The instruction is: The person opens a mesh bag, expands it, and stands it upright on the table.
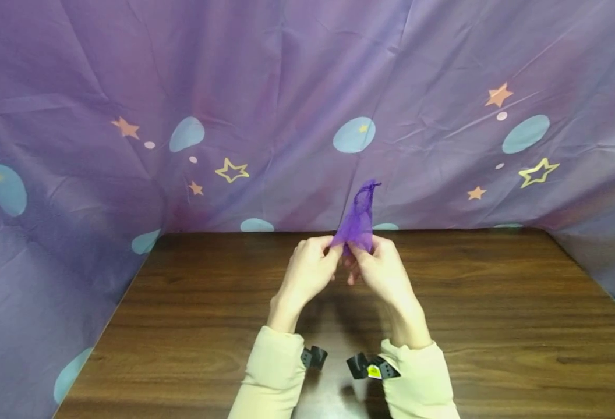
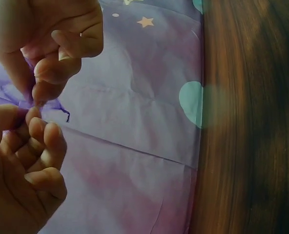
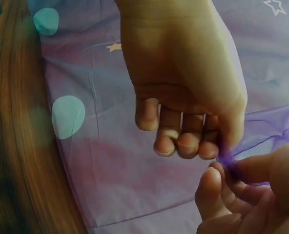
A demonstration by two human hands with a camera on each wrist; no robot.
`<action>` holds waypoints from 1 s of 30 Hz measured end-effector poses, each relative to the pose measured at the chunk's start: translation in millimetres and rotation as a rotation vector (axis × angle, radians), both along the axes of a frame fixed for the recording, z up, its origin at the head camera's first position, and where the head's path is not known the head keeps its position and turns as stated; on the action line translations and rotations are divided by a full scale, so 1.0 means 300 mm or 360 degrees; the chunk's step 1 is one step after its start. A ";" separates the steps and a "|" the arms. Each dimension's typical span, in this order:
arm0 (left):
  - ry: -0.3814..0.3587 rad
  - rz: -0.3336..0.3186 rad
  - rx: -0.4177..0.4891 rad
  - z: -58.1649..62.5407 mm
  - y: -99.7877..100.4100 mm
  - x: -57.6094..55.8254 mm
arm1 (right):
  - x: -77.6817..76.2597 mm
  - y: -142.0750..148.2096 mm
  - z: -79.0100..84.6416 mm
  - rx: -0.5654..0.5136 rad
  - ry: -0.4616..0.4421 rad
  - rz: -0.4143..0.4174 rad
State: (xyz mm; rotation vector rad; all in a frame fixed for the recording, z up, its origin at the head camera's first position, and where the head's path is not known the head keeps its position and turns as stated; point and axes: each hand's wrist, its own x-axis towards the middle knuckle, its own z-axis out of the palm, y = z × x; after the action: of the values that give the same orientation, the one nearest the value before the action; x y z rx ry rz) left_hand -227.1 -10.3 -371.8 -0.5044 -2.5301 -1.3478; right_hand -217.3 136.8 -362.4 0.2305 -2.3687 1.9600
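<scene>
Purple drawstring pouch (image 1: 359,218) | left hand (image 1: 311,266), right hand (image 1: 386,269): grips pinched lower end | step: apparently fabric handling | next likely needed even tension

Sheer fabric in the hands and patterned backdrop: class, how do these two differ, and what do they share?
The sheer fabric is small and see-through; the backdrop is larger and looks opaque. The left hand and right hand pinch the sheer fabric; the backdrop hangs behind the table. The backdrop carries printed stars; the sheer fabric shows none. Both are purplish.
</scene>
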 end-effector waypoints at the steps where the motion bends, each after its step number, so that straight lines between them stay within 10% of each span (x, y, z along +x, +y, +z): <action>1: -0.0011 0.0005 -0.0011 0.000 0.001 -0.001 | 0.000 0.001 0.001 0.0003 0.0005 -0.0004; 11: -0.0244 -0.0092 -0.0118 0.004 0.007 0.004 | -0.002 0.002 -0.004 0.0117 -0.0022 0.0018; 30: -0.0039 0.0248 -0.0365 -0.009 0.000 -0.004 | 0.000 -0.006 -0.008 0.0225 0.0009 -0.0151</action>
State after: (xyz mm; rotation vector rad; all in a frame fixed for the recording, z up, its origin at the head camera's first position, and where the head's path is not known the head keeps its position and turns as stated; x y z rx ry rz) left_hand -228.4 -10.3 -374.3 -0.3241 -2.6962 -1.0230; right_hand -217.5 135.0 -364.8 0.1271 -2.4680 1.7512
